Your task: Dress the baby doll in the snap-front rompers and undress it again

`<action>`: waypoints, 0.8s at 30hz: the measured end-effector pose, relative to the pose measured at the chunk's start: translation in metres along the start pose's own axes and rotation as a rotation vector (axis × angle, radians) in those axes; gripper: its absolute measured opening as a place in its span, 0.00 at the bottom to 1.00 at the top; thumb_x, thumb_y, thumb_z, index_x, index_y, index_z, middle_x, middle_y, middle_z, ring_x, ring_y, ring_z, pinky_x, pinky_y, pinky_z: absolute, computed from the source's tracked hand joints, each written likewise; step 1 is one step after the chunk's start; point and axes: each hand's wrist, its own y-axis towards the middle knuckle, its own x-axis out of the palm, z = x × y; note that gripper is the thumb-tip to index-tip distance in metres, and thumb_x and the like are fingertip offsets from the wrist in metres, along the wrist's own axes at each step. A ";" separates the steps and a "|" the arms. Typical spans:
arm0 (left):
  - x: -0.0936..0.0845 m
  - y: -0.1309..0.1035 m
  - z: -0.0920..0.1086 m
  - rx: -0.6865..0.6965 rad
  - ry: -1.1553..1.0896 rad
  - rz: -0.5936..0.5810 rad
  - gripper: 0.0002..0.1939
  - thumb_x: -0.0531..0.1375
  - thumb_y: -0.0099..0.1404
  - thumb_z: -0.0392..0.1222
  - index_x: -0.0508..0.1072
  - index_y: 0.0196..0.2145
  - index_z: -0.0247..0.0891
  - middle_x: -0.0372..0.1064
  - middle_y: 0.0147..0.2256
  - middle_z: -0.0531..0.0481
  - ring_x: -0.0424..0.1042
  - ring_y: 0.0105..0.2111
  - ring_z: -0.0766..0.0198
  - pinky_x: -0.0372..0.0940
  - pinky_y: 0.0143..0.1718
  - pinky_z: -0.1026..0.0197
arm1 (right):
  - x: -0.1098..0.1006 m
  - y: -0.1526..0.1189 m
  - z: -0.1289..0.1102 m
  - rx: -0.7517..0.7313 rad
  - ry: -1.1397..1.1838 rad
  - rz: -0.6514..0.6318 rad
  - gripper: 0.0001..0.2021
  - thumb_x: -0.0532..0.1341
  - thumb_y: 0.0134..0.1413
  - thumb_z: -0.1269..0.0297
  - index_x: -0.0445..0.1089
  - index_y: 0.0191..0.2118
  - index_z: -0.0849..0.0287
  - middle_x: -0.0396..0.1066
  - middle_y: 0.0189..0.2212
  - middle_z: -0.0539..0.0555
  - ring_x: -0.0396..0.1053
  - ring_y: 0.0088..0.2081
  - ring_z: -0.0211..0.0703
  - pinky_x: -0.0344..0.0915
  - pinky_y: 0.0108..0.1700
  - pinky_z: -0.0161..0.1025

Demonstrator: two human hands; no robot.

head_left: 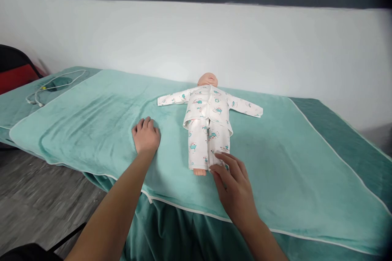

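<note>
A baby doll (208,79) lies on its back on a light green plush blanket (275,163), its head toward the wall. It wears a white printed pajama top (210,104), its sleeves spread wide, and matching pajama pants (198,142). One foot (200,172) shows below the pant leg on the left; the other is hidden behind my fingers. At the hem of the right-side pant leg, my right hand (234,183) pinches the fabric between thumb and fingers. My left hand (146,134) rests palm down on the blanket, left of the doll, holding nothing.
Blanket and darker green cover (333,130) lie over a bed against a white wall (153,40). A white cord (61,79) is looped at the far left, near a black and red object (18,73). Grey flooring (45,191) shows at lower left.
</note>
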 end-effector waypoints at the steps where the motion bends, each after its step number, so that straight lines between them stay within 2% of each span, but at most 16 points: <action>1: 0.000 0.000 0.000 0.001 0.004 0.000 0.21 0.50 0.67 0.38 0.73 0.55 0.38 0.66 0.61 0.42 0.59 0.64 0.46 0.51 0.61 0.41 | 0.000 0.000 0.000 -0.011 -0.004 -0.011 0.09 0.60 0.60 0.77 0.69 0.43 0.56 0.69 0.54 0.60 0.63 0.58 0.54 0.66 0.54 0.54; 5: 0.001 0.000 -0.002 0.010 0.005 0.002 0.21 0.50 0.67 0.38 0.73 0.55 0.37 0.66 0.61 0.43 0.59 0.63 0.46 0.52 0.61 0.41 | 0.001 0.000 0.001 -0.039 -0.024 -0.059 0.09 0.59 0.60 0.78 0.69 0.42 0.57 0.70 0.54 0.59 0.63 0.59 0.55 0.65 0.56 0.55; 9: 0.002 0.000 -0.001 0.006 -0.004 0.007 0.21 0.50 0.67 0.38 0.73 0.54 0.37 0.66 0.61 0.42 0.59 0.63 0.46 0.51 0.61 0.41 | 0.001 -0.002 0.002 -0.071 -0.001 -0.125 0.11 0.57 0.61 0.78 0.69 0.43 0.56 0.73 0.50 0.56 0.65 0.58 0.51 0.61 0.61 0.57; 13: 0.001 0.001 0.000 0.003 -0.007 0.001 0.22 0.50 0.67 0.37 0.73 0.54 0.37 0.66 0.61 0.42 0.59 0.63 0.46 0.51 0.61 0.41 | 0.000 -0.009 -0.002 -0.061 0.024 -0.145 0.14 0.54 0.62 0.78 0.69 0.47 0.55 0.72 0.53 0.57 0.66 0.59 0.49 0.60 0.62 0.57; 19: 0.001 -0.001 -0.001 0.012 0.020 0.011 0.22 0.49 0.67 0.38 0.73 0.54 0.38 0.67 0.61 0.43 0.60 0.63 0.47 0.52 0.61 0.42 | -0.006 -0.028 -0.007 -0.026 0.114 -0.066 0.17 0.56 0.59 0.79 0.68 0.50 0.55 0.69 0.57 0.59 0.64 0.61 0.52 0.64 0.61 0.59; 24: -0.001 0.002 0.000 -0.002 0.008 -0.002 0.22 0.50 0.67 0.37 0.73 0.55 0.38 0.66 0.62 0.43 0.59 0.64 0.46 0.52 0.62 0.42 | -0.016 -0.047 -0.020 0.051 0.147 -0.015 0.16 0.56 0.59 0.79 0.69 0.48 0.54 0.69 0.56 0.60 0.65 0.60 0.54 0.70 0.54 0.55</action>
